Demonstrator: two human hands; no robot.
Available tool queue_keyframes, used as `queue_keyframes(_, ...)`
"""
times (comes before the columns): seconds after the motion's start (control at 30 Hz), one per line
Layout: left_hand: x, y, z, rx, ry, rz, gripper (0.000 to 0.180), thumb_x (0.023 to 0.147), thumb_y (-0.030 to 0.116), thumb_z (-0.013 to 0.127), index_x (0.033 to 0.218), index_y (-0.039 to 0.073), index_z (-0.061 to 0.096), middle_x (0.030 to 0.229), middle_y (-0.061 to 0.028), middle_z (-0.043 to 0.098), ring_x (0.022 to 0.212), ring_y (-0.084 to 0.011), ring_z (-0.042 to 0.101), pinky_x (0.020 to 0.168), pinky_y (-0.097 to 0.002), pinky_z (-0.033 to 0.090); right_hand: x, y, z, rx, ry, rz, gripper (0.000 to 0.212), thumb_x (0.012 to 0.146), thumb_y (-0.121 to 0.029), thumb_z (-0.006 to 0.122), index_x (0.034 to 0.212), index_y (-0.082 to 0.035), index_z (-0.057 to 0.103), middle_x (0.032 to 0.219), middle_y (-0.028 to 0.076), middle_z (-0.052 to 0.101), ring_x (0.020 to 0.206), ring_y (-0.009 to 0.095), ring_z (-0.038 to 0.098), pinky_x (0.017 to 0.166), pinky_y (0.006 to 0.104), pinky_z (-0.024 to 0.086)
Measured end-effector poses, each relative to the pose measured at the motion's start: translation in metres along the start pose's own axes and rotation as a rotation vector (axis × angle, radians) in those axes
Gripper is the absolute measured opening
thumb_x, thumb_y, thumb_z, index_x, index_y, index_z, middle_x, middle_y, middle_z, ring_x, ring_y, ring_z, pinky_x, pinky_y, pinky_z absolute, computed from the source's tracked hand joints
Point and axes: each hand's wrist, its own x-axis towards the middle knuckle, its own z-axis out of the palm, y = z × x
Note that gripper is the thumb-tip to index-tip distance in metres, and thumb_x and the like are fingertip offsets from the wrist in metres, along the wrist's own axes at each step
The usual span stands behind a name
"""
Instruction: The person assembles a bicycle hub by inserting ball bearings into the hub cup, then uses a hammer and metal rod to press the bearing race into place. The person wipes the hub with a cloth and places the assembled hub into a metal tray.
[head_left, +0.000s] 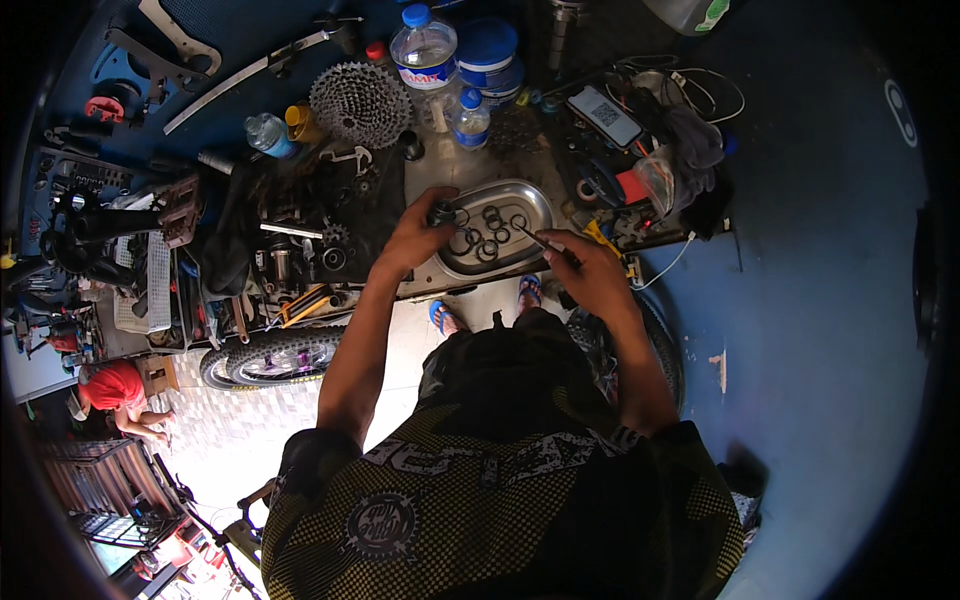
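Observation:
An oval metal tray (466, 268) lies at the front of the workbench, with several dark rings (487, 250) in it. At the tray's left rim, my left hand (412, 238) is closed around a small dark round part (441, 213), whose kind I cannot make out. My right hand (588, 272) comes in from the right, its fingers wrapped round a thin pick-like tool (540, 241). The tool points left over the tray, and its tip is at a single thin ring (518, 222). My fingers hide most of the handle.
Behind the tray stand a cassette sprocket (360, 104), a large water bottle (424, 50), a small bottle (471, 120) and blue tubs (487, 50). A phone (604, 115) and cables lie at right. Tools crowd the left. Below is a bicycle tyre (270, 358); a person in red (112, 385) crouches far left.

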Motion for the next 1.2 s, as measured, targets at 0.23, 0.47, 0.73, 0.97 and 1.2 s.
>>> queue_keyframes(0.23, -0.042, 0.076, -0.007, -0.268, -0.057, -0.057, 0.047, 0.093, -0.003, 0.072, 0.140, 0.005, 0.066, 0.106, -0.0013, 0.071, 0.087, -0.0039, 0.060, 0.077, -0.0225, 0.049, 0.005, -0.025, -0.007, 0.264, -0.105, -0.018, 0.035, 0.101, -0.022, 0.069, 0.135, -0.015, 0.072, 0.099, 0.014, 0.078, 0.079, 0.024, 0.077, 0.071, 0.0365, 0.058)
queue_keyframes(0.47, -0.055, 0.097, -0.006, -0.208, 0.027, 0.115, 0.047, 0.089, -0.004, 0.081, 0.134, 0.006, 0.069, 0.131, -0.0053, 0.073, 0.103, -0.0077, 0.067, 0.080, -0.0228, 0.053, 0.023, -0.057, -0.024, 0.257, -0.130, -0.413, 0.030, 0.101, -0.018, 0.068, 0.130, -0.013, 0.074, 0.099, 0.013, 0.078, 0.063, 0.020, 0.074, 0.063, 0.0339, 0.057)
queue_keyframes(0.73, -0.056, 0.099, -0.009, -0.167, 0.010, 0.181, 0.048, 0.088, -0.009, 0.080, 0.133, 0.002, 0.068, 0.133, -0.0081, 0.070, 0.106, -0.0096, 0.066, 0.084, -0.0240, 0.053, 0.040, -0.076, -0.040, 0.124, -0.257, -0.486, 0.027, 0.101, -0.019, 0.069, 0.127, -0.012, 0.075, 0.112, 0.015, 0.079, 0.098, 0.031, 0.078, 0.084, 0.0395, 0.060)
queue_keyframes(0.97, -0.057, 0.099, -0.012, -0.128, 0.000, 0.240, 0.047, 0.087, -0.007, 0.081, 0.132, 0.002, 0.069, 0.130, -0.0094, 0.069, 0.120, -0.0160, 0.065, 0.098, -0.0302, 0.053, 0.044, -0.077, -0.039, 0.170, -0.278, -0.483, 0.027, 0.101, -0.020, 0.069, 0.126, -0.012, 0.076, 0.113, 0.015, 0.079, 0.103, 0.032, 0.077, 0.089, 0.0411, 0.059)
queue_keyframes(1.2, -0.057, 0.102, -0.013, -0.103, -0.009, 0.251, 0.046, 0.087, -0.006, 0.081, 0.131, 0.001, 0.069, 0.130, -0.0104, 0.069, 0.122, -0.0194, 0.065, 0.104, -0.0330, 0.052, 0.051, -0.082, -0.047, 0.161, -0.367, -0.457, 0.026, 0.101, -0.021, 0.069, 0.124, -0.011, 0.076, 0.113, 0.015, 0.079, 0.102, 0.030, 0.077, 0.088, 0.0390, 0.059)
